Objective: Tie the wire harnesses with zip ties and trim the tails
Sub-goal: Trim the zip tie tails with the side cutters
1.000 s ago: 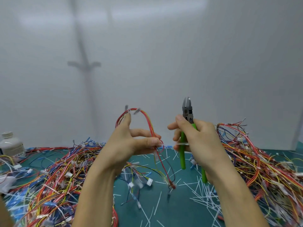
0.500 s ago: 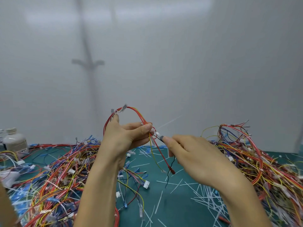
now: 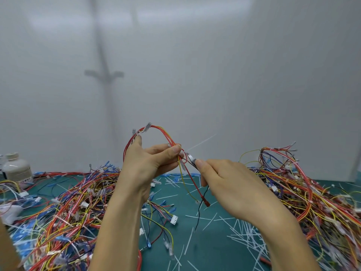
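My left hand (image 3: 152,163) holds a looped wire harness (image 3: 160,133) of red and yellow wires up above the table, thumb and fingers pinching the bundle. A white zip tie tail (image 3: 201,142) sticks out up and to the right from the pinch point. My right hand (image 3: 230,182) grips the cutters, of which only the metal jaws (image 3: 191,159) show, tips pointing left at the tie next to my left thumb. The green handles are hidden inside my palm. Loose red, yellow and black wire ends (image 3: 197,192) hang down below my hands.
A large heap of coloured harnesses (image 3: 64,208) covers the green mat (image 3: 195,255) at the left, another heap (image 3: 312,192) lies at the right. Several cut white tie tails (image 3: 242,233) litter the mat. A white bottle (image 3: 16,169) stands at the far left. A grey wall rises behind.
My right hand has swung the cutters from upright down to the left, bringing the jaws to the tie at my left thumb. Since half a second ago little has moved.
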A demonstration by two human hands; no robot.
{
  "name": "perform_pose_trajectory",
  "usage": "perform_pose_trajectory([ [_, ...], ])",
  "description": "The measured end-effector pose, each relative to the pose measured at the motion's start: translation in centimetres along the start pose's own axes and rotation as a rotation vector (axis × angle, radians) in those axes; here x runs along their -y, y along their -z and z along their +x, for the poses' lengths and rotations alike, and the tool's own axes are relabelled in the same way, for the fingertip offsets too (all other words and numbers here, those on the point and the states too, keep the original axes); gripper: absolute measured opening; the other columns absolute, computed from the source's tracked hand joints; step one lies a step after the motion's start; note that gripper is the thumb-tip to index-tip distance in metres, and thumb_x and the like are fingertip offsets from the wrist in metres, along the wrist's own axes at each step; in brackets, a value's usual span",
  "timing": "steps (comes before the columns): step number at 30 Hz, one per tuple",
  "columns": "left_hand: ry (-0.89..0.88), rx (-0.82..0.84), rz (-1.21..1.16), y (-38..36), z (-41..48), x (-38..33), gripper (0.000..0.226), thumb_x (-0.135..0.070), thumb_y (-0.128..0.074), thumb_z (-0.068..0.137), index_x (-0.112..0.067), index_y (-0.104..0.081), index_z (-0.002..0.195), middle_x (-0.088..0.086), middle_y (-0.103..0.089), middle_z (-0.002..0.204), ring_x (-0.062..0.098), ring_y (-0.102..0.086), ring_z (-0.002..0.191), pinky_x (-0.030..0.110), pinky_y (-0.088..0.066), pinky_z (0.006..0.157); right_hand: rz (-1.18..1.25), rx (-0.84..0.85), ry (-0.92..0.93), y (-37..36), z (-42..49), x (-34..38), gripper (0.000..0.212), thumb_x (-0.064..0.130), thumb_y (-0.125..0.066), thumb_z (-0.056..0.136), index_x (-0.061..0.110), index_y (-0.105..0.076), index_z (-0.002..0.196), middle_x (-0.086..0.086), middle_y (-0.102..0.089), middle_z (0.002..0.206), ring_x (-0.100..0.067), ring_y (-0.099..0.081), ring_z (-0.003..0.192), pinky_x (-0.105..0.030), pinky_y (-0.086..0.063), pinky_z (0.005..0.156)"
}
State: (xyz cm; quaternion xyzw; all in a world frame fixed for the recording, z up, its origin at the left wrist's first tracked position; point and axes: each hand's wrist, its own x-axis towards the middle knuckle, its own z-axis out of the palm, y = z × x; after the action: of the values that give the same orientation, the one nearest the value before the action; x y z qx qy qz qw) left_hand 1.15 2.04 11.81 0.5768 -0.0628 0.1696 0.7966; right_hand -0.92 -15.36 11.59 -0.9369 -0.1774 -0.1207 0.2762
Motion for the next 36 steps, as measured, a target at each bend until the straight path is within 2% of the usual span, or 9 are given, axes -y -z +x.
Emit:
perform_pose_trajectory([
  [5, -0.002, -0.005, 0.003, -0.1, 0.1, 0.1, 0.135, -0.01, -0.08, 0.054, -0.007, 0.011, 0.154, 0.011, -0.077, 0.085, 0.019, -0.073, 0.064, 0.022, -0.056, 0.055, -0.013, -0.021, -0.002, -0.1, 0.0, 0.3, 0.058, 0.061, -0.018, 0.098, 0.02, -0.056, 0.08, 0.001, -0.053, 0.069, -0.025, -0.055, 0.078, -0.037, -0.04, 0.067],
  [12, -0.005, -0.009, 0.011, -0.3, 0.1, 0.4, 0.134, -0.009, -0.081, 0.054, -0.006, 0.008, 0.155, 0.012, -0.077, 0.087, 0.02, -0.073, 0.066, 0.023, -0.056, 0.056, 0.01, -0.044, 0.007, -0.5, 0.2, 0.4, 0.057, 0.061, -0.019, 0.099, 0.021, -0.055, 0.079, 0.0, -0.058, 0.076, -0.028, -0.058, 0.083, -0.038, -0.043, 0.072],
  [18, 0.002, -0.011, 0.017, -0.3, 0.0, 0.3, 0.135, -0.009, -0.082, 0.054, -0.006, 0.008, 0.155, 0.012, -0.077, 0.088, 0.022, -0.074, 0.069, 0.025, -0.057, 0.058, 0.055, -0.063, 0.0, -0.4, 0.4, 0.0, 0.06, 0.063, -0.023, 0.098, 0.016, -0.057, 0.08, -0.004, -0.06, 0.071, -0.027, -0.058, 0.077, -0.035, -0.041, 0.064],
  [22, 0.001, -0.024, 0.019, -0.4, -0.1, 0.3, 0.133, -0.008, -0.082, 0.056, -0.006, 0.007, 0.155, 0.012, -0.077, 0.089, 0.023, -0.075, 0.071, 0.025, -0.058, 0.06, 0.138, -0.045, -0.013, -0.5, 0.5, 0.0, 0.061, 0.06, -0.026, 0.099, 0.012, -0.058, 0.08, -0.01, -0.064, 0.075, -0.033, -0.062, 0.076, -0.044, -0.053, 0.073],
  [25, 0.001, -0.03, 0.043, -0.1, 0.1, 0.4, 0.125, 0.002, -0.082, 0.065, -0.007, 0.004, 0.155, 0.013, -0.076, 0.09, 0.026, -0.075, 0.075, 0.027, -0.059, 0.064, 0.171, -0.048, -0.022, -0.6, 0.6, 0.1, 0.06, 0.058, -0.027, 0.1, 0.012, -0.059, 0.079, -0.013, -0.065, 0.076, -0.036, -0.063, 0.073, -0.046, -0.056, 0.074],
  [29, 0.007, -0.015, 0.129, 0.6, 0.3, 0.7, 0.118, 0.015, -0.077, 0.068, -0.025, -0.009, 0.156, 0.013, -0.076, 0.09, 0.028, -0.075, 0.08, 0.028, -0.06, 0.066, 0.069, -0.031, -0.096, -1.3, 1.3, -1.5, 0.06, 0.058, -0.021, 0.1, 0.019, -0.061, 0.079, -0.006, -0.066, 0.081, -0.031, -0.063, 0.079, -0.039, -0.052, 0.078],
  [32, 0.036, 0.063, 0.146, 0.9, 0.2, 0.7, 0.112, 0.014, -0.079, 0.065, -0.041, -0.03, 0.15, 0.02, -0.073, 0.096, 0.034, -0.074, 0.087, 0.03, -0.06, 0.071, -0.101, 0.086, -0.188, -3.4, 2.4, -3.7, 0.056, 0.06, -0.022, 0.101, 0.02, -0.047, 0.071, -0.007, -0.062, 0.091, -0.03, -0.058, 0.089, -0.038, -0.043, 0.075],
  [34, 0.053, 0.122, 0.16, 0.9, -0.1, 0.6, 0.094, 0.001, -0.084, 0.062, -0.044, -0.047, 0.136, 0.017, -0.071, 0.096, 0.034, -0.074, 0.087, 0.033, -0.061, 0.073, -0.198, 0.171, -0.245, -5.3, 3.0, -5.1, 0.054, 0.061, -0.023, 0.101, 0.019, -0.046, 0.077, -0.01, -0.062, 0.099, -0.03, -0.06, 0.098, -0.039, -0.04, 0.076],
  [36, 0.082, 0.15, 0.149, 0.5, -0.3, 0.4, 0.064, -0.024, -0.083, 0.064, -0.042, -0.057, 0.12, 0.013, -0.073, 0.099, 0.033, -0.074, 0.087, 0.035, -0.062, 0.072, -0.252, 0.234, -0.292, -7.3, 3.5, -6.3, 0.054, 0.059, -0.026, 0.101, 0.015, -0.056, 0.1, -0.013, -0.063, 0.117, -0.032, -0.059, 0.11, -0.04, -0.041, 0.08],
])
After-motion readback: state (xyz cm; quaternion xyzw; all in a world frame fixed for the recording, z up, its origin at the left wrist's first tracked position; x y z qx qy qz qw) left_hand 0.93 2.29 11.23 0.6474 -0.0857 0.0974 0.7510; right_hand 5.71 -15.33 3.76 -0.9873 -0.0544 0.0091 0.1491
